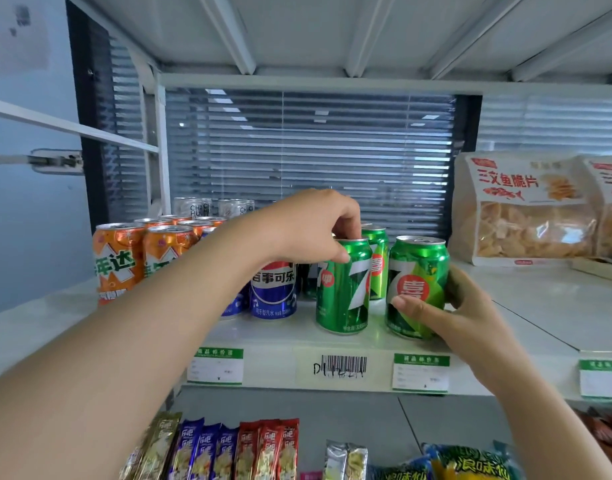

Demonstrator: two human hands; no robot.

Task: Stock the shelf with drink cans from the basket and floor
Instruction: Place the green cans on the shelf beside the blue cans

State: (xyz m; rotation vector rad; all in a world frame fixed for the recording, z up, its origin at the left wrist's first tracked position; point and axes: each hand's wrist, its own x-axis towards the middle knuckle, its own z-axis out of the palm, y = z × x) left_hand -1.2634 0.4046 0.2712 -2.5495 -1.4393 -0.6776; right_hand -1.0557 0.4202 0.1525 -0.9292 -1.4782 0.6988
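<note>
Shelf (540,306): two front green cans (344,289) (left hand (308,226), right hand (464,306) grip one each).

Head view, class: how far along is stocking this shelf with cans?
Done: orange aluminium cans and blue cola cans stand on the white metal shelf. In hand: left hand grips one green aluminium can by its top; right hand holds a second green can. Left: basket and floor unseen, so unknown.

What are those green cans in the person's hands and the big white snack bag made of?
The green cans: probably thin metal, glossy printed coat; sharp light streaks on the sides, bare silvery rims on top. The snack bag: matte white front, paper or plastic film, cannot tell which, with a clear shiny plastic window showing the crisps.
</note>
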